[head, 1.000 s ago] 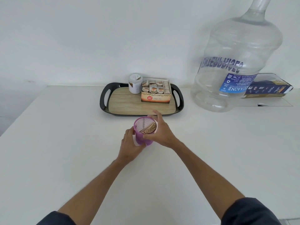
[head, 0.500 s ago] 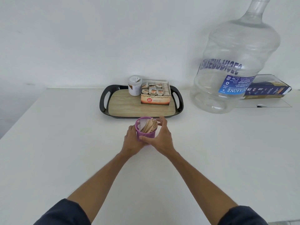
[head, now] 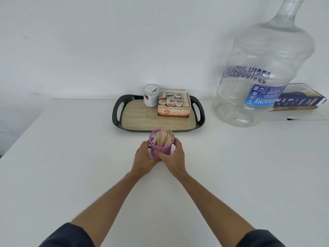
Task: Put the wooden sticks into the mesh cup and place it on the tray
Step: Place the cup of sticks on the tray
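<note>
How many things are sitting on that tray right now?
2: a white jar at the tray's back, and a tea box just to its right. Nothing looks hidden.

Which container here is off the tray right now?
The purple mesh cup with the wooden sticks, gripped by both hands on the table just before the tray. The white jar and tea box stand on it.
</note>
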A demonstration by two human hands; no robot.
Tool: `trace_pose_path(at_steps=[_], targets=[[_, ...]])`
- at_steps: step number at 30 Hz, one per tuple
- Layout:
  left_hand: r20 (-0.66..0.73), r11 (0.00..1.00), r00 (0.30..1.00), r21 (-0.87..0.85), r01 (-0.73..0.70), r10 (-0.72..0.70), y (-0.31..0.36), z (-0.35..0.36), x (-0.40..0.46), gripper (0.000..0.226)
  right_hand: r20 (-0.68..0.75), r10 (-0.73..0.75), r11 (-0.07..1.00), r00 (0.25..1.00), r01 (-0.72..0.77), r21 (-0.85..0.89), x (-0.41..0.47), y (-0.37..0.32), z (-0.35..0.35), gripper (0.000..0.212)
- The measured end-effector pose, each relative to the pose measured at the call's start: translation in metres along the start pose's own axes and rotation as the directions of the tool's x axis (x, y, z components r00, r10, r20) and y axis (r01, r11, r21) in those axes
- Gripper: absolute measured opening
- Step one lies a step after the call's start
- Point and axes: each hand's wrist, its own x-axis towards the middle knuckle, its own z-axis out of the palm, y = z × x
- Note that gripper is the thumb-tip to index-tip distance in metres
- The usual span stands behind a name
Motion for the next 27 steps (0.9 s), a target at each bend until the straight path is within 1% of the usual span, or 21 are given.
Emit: trace_pose_path(at_steps=[2, 4, 6, 8, 10, 12, 14, 17, 20, 23, 27], targets=[[-0.008, 1.000, 1.000, 0.021, 0.000, 0.000, -0.003, 0.000, 0.001, 0.081, -0.051, -0.035, 0.993, 0.998, 0.029, -0.110, -0.001, 0.001, 0.005, 0.098], [-0.002, 0.999, 1.000, 0.040, -0.013, 0.013, -0.005, 0.000, 0.002, 0.081, -0.081, -0.038, 0.986, 0.996, 0.024, -0.162, 0.000, 0.001, 0.010, 0.102], [0.011, 0.998, 1.000, 0.057, -0.029, 0.028, -0.007, -0.004, 0.004, 0.084, -0.095, -0.030, 0.989, 0.995, 0.016, -0.150, 0.002, 0.000, 0.013, 0.102], [0.039, 0.995, 0.998, 0.092, -0.045, 0.041, -0.009, -0.012, 0.006, 0.091, -0.086, -0.052, 0.993, 0.995, 0.042, -0.114, 0.007, -0.003, 0.014, 0.099], [0.057, 0.981, 0.996, 0.178, -0.073, 0.064, -0.015, -0.025, 0.009, 0.096, -0.069, -0.084, 0.994, 0.994, 0.079, -0.079, 0.016, -0.010, 0.016, 0.097], [0.043, 0.962, 0.994, 0.254, -0.106, 0.098, -0.024, -0.042, 0.012, 0.091, -0.054, -0.115, 0.992, 0.992, 0.112, -0.050, 0.030, -0.021, 0.020, 0.097], [0.014, 0.952, 0.993, 0.285, -0.115, 0.115, -0.037, -0.060, 0.014, 0.080, -0.041, -0.140, 0.990, 0.989, 0.139, -0.023, 0.046, -0.034, 0.025, 0.093], [-0.034, 0.920, 0.993, 0.382, -0.088, 0.109, -0.058, -0.088, 0.020, 0.068, -0.029, -0.147, 0.989, 0.989, 0.148, 0.019, 0.075, -0.050, 0.037, 0.088], [-0.093, 0.875, 0.994, 0.483, -0.012, 0.065, -0.078, -0.115, 0.032, 0.060, -0.003, -0.130, 0.991, 0.992, 0.130, 0.004, 0.103, -0.057, 0.054, 0.090], [-0.138, 0.833, 0.990, 0.552, 0.047, 0.036, -0.097, -0.137, 0.048, 0.058, 0.042, -0.100, 0.995, 0.994, 0.100, 0.016, 0.129, -0.059, 0.073, 0.088], [-0.129, 0.782, 0.992, 0.619, 0.079, 0.002, -0.117, -0.157, 0.066, 0.060, 0.074, -0.068, 0.998, 0.995, 0.069, -0.001, 0.159, -0.057, 0.096, 0.087]])
